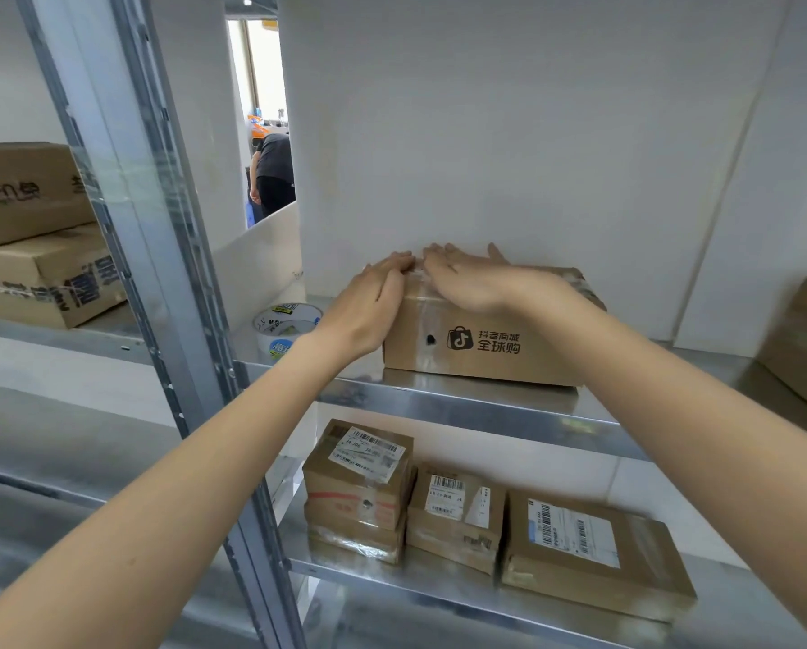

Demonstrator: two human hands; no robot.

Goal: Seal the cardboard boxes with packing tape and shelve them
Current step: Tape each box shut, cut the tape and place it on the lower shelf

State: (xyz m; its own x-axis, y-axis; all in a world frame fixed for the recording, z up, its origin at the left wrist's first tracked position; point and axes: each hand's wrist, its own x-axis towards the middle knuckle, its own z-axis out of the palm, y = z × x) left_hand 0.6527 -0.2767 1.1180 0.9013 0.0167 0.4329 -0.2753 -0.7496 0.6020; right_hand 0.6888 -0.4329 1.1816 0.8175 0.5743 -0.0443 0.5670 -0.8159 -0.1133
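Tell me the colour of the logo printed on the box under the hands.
Black, on the brown box front; seen in the head view.

Both bare forearms reach up and forward from the lower corners of the view, converging on the cardboard box (481, 339). The left hand (375, 302) lies against the box's left end, palm turned inward, fingers straight and together, their tips laid over the box's top left edge. The right hand (469, 278) lies flat, palm down, on top of the box, fingers straight and slightly spread, thumb out toward the box's far side. The fingertips of the two hands nearly meet above the box's left top edge. Neither hand has a curled grip on the box.
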